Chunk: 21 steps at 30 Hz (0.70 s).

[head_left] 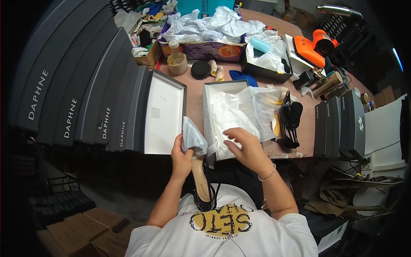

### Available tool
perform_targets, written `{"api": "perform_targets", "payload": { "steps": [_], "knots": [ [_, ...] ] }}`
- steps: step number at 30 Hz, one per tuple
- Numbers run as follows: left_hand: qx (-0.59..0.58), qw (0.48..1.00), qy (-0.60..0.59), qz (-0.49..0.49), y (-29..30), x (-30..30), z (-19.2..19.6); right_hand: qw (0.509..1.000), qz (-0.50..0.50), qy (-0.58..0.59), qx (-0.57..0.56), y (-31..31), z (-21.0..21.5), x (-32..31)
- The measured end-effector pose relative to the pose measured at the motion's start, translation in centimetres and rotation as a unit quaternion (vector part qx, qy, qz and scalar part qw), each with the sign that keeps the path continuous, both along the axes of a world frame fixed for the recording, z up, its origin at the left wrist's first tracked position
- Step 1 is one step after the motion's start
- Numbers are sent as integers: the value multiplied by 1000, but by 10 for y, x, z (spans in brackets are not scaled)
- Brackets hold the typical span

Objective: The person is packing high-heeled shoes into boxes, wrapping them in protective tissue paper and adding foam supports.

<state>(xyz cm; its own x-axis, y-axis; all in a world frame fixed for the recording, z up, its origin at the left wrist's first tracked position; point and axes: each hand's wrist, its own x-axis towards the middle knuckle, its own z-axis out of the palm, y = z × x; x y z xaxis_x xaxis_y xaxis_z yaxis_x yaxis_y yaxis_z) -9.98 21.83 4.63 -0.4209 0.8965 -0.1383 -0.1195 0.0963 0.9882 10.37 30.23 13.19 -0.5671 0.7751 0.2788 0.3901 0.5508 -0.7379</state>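
Observation:
My left hand [181, 162] is closed around a black strappy sandal [199, 177] with a beige insole, close to my body. A pale bluish-white wrapping sheet [194, 139] covers the sandal's upper end. Over the shoebox [208, 96], my right hand [245, 147] is held with thumb and fingers apart, nothing visible between them. White tissue paper [229, 111] fills that box and spills past its right side. Another black shoe [291, 122] with straps lies right of the tissue. Left of the box, a white-lined lid [165, 115] leans against shoeboxes.
Dark shoeboxes [92, 85] stand in a tall row on the left, with several more shoeboxes [340, 124] at right. Behind are a purple carton [205, 51] of crumpled paper, a bottle [177, 60], a black round container [201, 69] and an orange blower-like tool [309, 51].

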Motion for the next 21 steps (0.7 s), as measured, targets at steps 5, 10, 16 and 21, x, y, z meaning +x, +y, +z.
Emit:
{"api": "perform_targets", "payload": {
  "steps": [5, 10, 16, 21],
  "knots": [
    [8, 999, 40, -13, 4, 9, -14, 996, 37, -30, -71, -12, 14, -19],
    [-1, 995, 29, -99, 3, -8, 14, 993, 85, -15, -77, -11, -24, -54],
    [12, 979, 193, -66, 11, 4, 26, 995, 66, -37, -59, -12, -26, -63],
    [3, 999, 27, -31, 26, 1, 22, 999, 41, 26, -18, 1, -25, -29]
  ]
}}
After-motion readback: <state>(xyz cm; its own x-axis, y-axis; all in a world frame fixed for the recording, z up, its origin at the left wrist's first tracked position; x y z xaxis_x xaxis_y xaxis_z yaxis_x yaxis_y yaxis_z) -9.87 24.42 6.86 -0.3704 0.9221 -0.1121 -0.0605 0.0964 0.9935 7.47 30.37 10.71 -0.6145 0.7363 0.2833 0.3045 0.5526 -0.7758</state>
